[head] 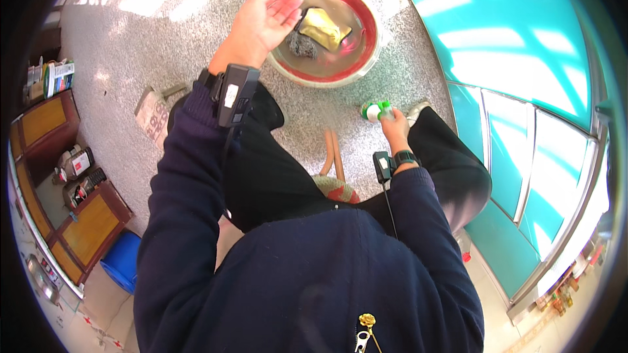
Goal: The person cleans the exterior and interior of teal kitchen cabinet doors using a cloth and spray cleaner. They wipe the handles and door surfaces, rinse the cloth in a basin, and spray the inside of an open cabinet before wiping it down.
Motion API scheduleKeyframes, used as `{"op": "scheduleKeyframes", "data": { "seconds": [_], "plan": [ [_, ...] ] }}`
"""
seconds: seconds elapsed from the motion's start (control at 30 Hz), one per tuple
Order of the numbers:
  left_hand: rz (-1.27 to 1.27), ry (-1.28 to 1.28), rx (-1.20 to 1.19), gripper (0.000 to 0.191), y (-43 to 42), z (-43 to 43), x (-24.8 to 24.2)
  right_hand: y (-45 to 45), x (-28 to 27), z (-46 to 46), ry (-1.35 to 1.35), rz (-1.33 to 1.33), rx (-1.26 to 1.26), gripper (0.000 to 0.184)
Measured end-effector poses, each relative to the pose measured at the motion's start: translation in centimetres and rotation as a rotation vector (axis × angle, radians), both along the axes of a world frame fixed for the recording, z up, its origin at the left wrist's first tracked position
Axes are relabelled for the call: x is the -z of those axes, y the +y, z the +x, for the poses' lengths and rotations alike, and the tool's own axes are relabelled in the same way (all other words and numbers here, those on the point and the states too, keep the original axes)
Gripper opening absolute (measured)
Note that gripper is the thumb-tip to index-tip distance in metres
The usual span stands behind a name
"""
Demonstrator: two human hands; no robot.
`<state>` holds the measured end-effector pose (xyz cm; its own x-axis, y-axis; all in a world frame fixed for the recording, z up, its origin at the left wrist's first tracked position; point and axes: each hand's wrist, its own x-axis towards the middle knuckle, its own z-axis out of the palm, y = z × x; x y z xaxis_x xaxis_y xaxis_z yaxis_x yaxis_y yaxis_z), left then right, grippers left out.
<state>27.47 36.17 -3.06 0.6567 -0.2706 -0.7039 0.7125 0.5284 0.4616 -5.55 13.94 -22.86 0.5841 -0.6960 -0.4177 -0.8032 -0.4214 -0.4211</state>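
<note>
My left hand is palm up with its fingers extended, empty, over the left rim of a round basin. The basin has a red inner band and holds murky water. In the water are a shiny yellow piece, perhaps a cloth or packet, and a grey mesh clump that looks like a scourer. Something pink shows beside them, too unclear to name. My right hand, lower right of the basin, grips a small green-and-white bottle with a green top. My fingers hide part of it.
Between my legs stand the wooden legs of a stool with a patterned seat. Turquoise cabinet panels rise on the right. At left are a brown wooden cabinet holding bottles, a blue bucket and another small stool.
</note>
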Motion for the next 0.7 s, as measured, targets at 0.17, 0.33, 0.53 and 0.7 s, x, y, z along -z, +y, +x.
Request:
{"op": "scheduleKeyframes", "data": {
  "seconds": [0.17, 0.33, 0.53, 0.7],
  "plan": [
    [0.103, 0.237, -0.087, 0.023, -0.3, 1.2, 1.9, -0.6, -0.9, -0.7, 0.106, 0.060, 0.010, 0.036],
    [0.046, 0.096, -0.048, 0.023, -1.4, 1.5, 1.4, -1.6, -2.8, 0.6, 0.321, 0.069, -0.178, 0.035],
    [0.118, 0.193, -0.078, 0.027, -1.6, 1.4, 1.7, -2.7, -2.1, 12.3, -0.327, -0.014, -0.272, 0.040],
    [0.167, 0.220, -0.036, 0.032, -1.9, 1.5, 2.7, -0.4, 5.5, 25.8, -0.429, 0.069, -0.574, 0.040]
  ]
}}
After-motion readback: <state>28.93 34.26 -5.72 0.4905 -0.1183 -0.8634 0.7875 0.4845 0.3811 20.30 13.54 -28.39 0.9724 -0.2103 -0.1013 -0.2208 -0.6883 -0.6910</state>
